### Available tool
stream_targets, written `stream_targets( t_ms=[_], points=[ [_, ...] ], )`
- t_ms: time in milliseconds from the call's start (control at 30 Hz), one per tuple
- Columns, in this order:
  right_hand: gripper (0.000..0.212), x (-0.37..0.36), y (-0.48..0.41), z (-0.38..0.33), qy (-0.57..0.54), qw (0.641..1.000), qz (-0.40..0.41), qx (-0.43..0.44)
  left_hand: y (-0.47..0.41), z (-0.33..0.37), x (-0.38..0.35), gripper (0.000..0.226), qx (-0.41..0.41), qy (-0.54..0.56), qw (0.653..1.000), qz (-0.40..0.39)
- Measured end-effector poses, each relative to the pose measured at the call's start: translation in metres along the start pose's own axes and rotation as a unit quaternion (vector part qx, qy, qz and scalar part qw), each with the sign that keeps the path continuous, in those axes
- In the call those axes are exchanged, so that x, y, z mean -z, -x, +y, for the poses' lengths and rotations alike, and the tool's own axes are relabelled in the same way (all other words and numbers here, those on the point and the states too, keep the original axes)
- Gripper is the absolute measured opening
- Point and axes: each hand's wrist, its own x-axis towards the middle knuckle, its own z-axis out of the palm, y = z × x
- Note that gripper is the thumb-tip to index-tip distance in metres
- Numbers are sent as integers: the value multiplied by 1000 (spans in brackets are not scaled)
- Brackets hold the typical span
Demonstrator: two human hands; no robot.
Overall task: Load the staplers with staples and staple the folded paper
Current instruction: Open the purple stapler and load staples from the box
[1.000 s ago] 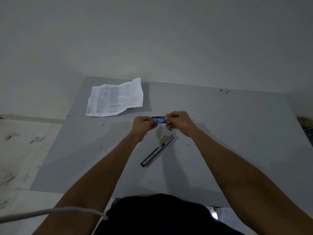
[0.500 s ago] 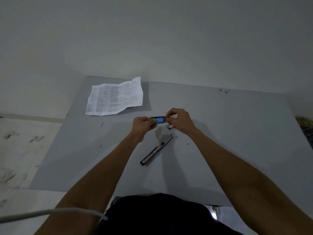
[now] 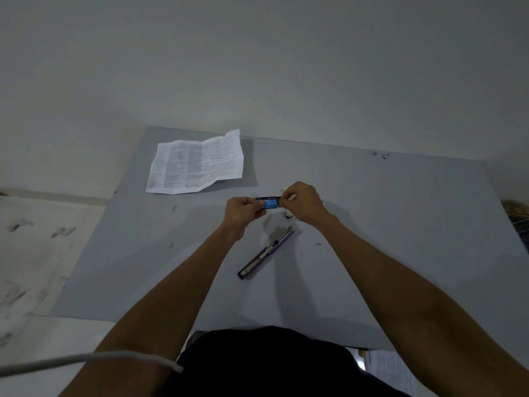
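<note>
Blue and small, the staple box (image 3: 270, 203) is held above the grey table (image 3: 400, 253), clamped at its left end by the left hand (image 3: 243, 212); the right hand (image 3: 303, 203) pinches its right end. The opened stapler (image 3: 266, 253) lies flat at 6 o'clock of it, the printed paper (image 3: 197, 163) at 10 o'clock.

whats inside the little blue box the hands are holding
Its contents are not visible. The left hand grips one end of the blue staple box and the right hand's fingers cover the other end. Only the printed outside shows, above the opened stapler.
</note>
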Motion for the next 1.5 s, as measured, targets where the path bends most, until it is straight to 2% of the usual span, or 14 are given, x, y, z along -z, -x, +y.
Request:
stream_targets(
  t_ms=[167,267,367,467,533,633,733,833,933,1000,1100,1233,1400,1500],
  points=[
    [8,-1,1,3,-32,999,20,21,-4,0,4,11,26,-22,999,12],
    [8,2,2,4,-129,990,47,-20,-2,2,4,12,28,-18,999,10],
    [7,4,3,5,-309,938,53,-144,-1,5,5,13,25,-6,1000,3],
    [14,5,8,6,-442,873,27,-206,-1,7,4,12,22,10,1000,-2],
    [20,6,10,6,-486,843,7,-230,-2,8,4,9,21,13,1000,-3],
    [16,3,10,4,-538,800,-9,-266,-3,8,3,10,17,25,1000,-8],
    [19,-1,8,1,-569,775,-11,-275,-3,7,3,10,12,34,999,-12],
    [19,-5,5,0,-570,779,-9,-261,-1,8,4,9,10,20,1000,-10],
    [17,-10,4,-1,-539,809,-15,-234,0,10,6,11,-2,21,1000,-1],
    [5,-14,5,-3,-514,827,-21,-226,1,10,8,22,-11,34,999,10],
    [13,-19,5,-8,-497,841,-24,-212,3,10,11,33,-25,-4,1000,11],
    [12,-25,4,-14,-491,848,-41,-195,2,7,19,22,-39,-70,997,2],
    [4,-31,5,-20,-481,849,-87,-202,4,2,33,16,-35,-62,997,17],
    [20,-36,4,-21,-487,839,-102,-219,4,-6,46,15,-18,-51,998,40]
  ],
)
